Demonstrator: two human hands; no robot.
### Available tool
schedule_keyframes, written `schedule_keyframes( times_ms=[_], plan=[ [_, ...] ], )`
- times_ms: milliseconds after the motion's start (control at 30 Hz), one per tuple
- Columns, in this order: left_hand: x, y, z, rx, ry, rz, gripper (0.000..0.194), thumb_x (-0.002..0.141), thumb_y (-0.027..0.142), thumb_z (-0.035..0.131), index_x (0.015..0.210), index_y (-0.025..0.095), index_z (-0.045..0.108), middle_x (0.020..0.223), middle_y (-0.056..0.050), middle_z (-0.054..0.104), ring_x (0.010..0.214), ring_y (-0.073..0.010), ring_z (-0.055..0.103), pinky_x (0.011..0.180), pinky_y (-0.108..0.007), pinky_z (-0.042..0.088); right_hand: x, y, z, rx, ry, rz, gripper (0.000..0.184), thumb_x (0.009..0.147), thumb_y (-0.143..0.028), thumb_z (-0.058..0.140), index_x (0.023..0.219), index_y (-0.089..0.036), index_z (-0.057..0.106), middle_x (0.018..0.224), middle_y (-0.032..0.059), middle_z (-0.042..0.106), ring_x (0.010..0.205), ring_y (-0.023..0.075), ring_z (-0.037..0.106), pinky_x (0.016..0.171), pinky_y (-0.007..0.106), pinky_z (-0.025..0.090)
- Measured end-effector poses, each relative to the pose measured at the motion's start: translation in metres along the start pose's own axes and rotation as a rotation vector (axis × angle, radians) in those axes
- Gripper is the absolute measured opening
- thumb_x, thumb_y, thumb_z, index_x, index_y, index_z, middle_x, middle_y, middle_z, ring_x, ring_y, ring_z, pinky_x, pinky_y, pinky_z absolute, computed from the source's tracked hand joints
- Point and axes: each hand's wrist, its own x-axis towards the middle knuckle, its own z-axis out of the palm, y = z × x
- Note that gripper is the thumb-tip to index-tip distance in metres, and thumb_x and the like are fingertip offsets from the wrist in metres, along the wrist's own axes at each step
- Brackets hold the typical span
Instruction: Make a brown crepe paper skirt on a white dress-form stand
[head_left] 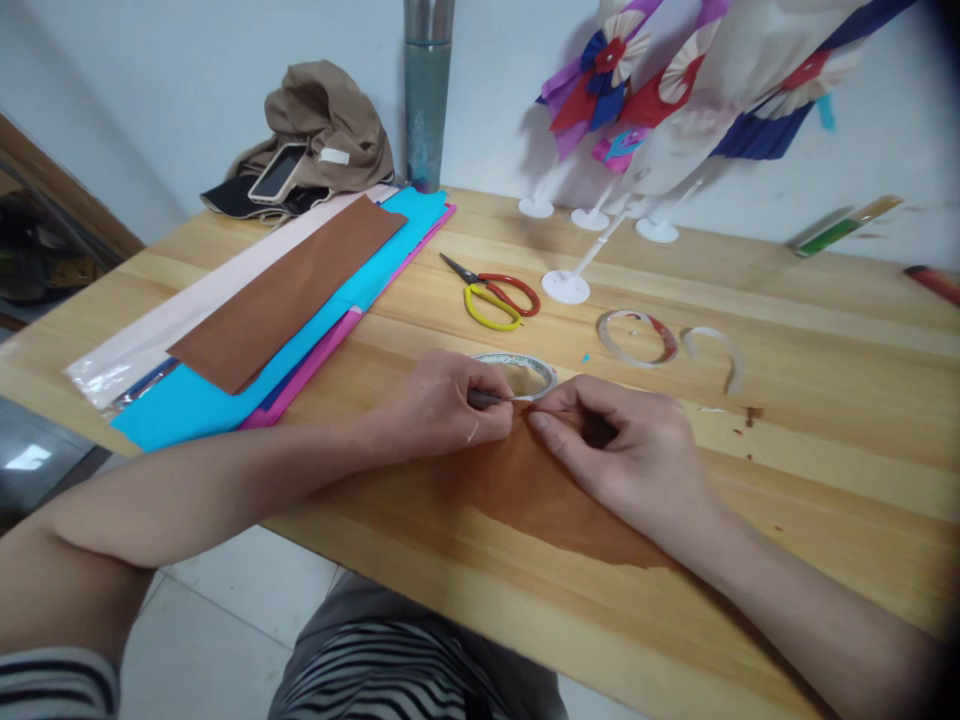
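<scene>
A piece of brown crepe paper (525,490) fans out over the table below my hands, its top edge gathered between them. My left hand (450,405) is closed, pinching the gathered edge; a thin dark strip shows in its fingers. With thumb and forefinger, my right hand (637,440) pinches the same edge a little to the right. Just behind my fingers lies a tape roll (551,378), partly hidden by them. Scissors (491,292) with one red and one yellow handle rest farther back, blades pointing to the back left.
Folded coloured paper, with a brown sheet (292,290) on top, lies at left. A phone (277,172) rests by a brown cloth (322,120) and a bottle (427,110). White stands (566,287) hold paper decorations. Two rings (637,338) and a marker (847,228) are at right.
</scene>
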Motion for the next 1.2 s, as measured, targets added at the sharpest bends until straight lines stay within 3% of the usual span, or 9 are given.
schedule_keyframes(
  times_ms=[600, 1200],
  plan=[
    [-0.0009, -0.0016, 0.0014, 0.037, 0.023, 0.03, 0.016, 0.078, 0.02, 0.058, 0.071, 0.013, 0.069, 0.063, 0.0, 0.062, 0.066, -0.0125, 0.057, 0.057, -0.022, 0.042, -0.0007, 0.0001, 0.0005, 0.042, -0.008, -0.028, 0.014, 0.086, -0.022, 0.061, 0.072, -0.023, 0.064, 0.061, -0.0008, 0.067, 0.049, 0.0135, 0.056, 0.047, 0.026, 0.043],
    [-0.0022, 0.0009, 0.0015, 0.076, 0.014, 0.049, 0.016, 0.076, 0.019, 0.056, 0.069, 0.013, 0.068, 0.064, 0.0, 0.062, 0.062, -0.0107, 0.054, 0.055, -0.021, 0.039, 0.0012, 0.0029, 0.002, 0.054, 0.029, 0.063, 0.023, 0.084, -0.027, 0.064, 0.065, -0.024, 0.052, 0.052, -0.0037, 0.052, 0.045, 0.0118, 0.044, 0.043, 0.026, 0.034]
  ],
)
